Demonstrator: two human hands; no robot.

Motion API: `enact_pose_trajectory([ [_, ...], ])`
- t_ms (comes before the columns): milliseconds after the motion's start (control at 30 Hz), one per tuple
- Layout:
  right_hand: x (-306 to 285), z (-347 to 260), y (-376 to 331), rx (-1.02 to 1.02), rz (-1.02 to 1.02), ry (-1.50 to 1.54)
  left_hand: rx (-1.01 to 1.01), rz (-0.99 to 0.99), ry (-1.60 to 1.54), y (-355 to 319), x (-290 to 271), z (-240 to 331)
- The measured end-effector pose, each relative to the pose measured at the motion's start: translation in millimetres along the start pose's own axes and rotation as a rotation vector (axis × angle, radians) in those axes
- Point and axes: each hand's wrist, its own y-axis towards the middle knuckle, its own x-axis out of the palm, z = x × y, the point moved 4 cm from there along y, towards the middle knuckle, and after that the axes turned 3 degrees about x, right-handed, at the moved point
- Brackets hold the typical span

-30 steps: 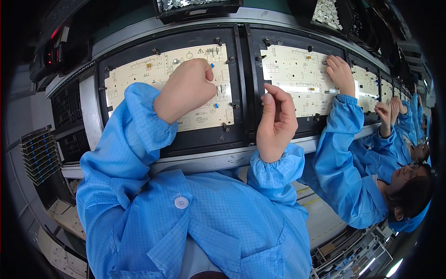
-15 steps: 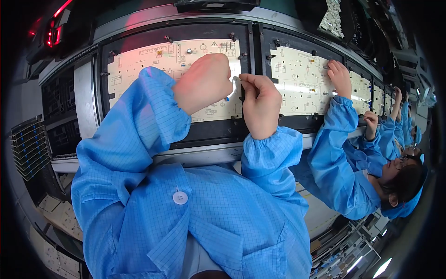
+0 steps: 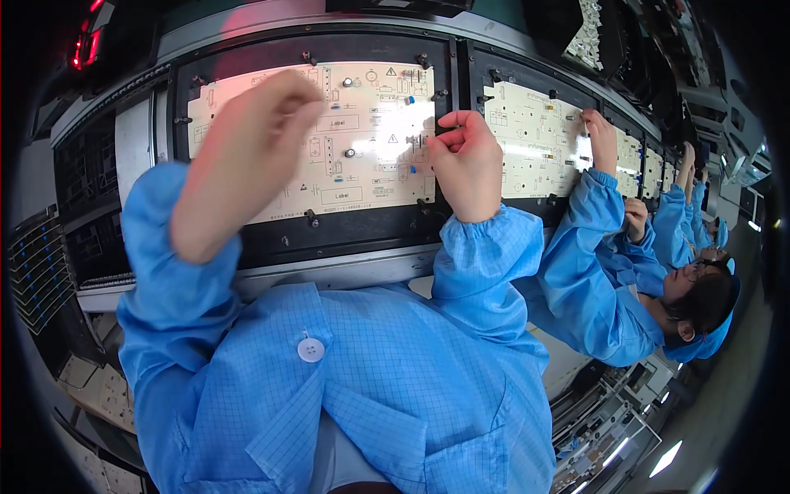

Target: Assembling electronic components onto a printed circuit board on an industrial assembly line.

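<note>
Open gap above circuit board [image 3: 368, 140], fingers [image 3: 462, 122] either side, posts [image 3: 313, 219] along edges

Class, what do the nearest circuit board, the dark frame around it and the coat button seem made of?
Circuit board: likely rigid laminate; pale, flat, with a bright glare. Dark frame: perhaps plastic or composite; black, mostly matte, exact material unclear. Coat button: probably plastic; pale and smooth, with small holes.

Flat cream-coloured circuit board [image 3: 370, 140] in black rectangular frame [image 3: 362, 235] lies beneath blurred, curled fingers of bare left hand [image 3: 251, 156]; small blue component [image 3: 412, 170] sits just below-left of fingertips of bare right hand [image 3: 467, 169].
</note>
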Motion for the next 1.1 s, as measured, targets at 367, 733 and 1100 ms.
enact_pose_trajectory([
  [367,14.8,-21.7,-7.1,-0.198,0.134,-0.391,-0.346,0.455,0.140,-132.6,-118.2,-99.7],
  [733,-4.1,-28.5,-38.9,-0.360,0.277,-0.271,-0.436,0.290,0.100,-164.3,-95.1,-118.9],
  [1100,85.9,-103.1,-102.9,-0.504,-0.228,0.284,-0.352,0.261,0.013,-166.1,-94.8,-109.8],
])
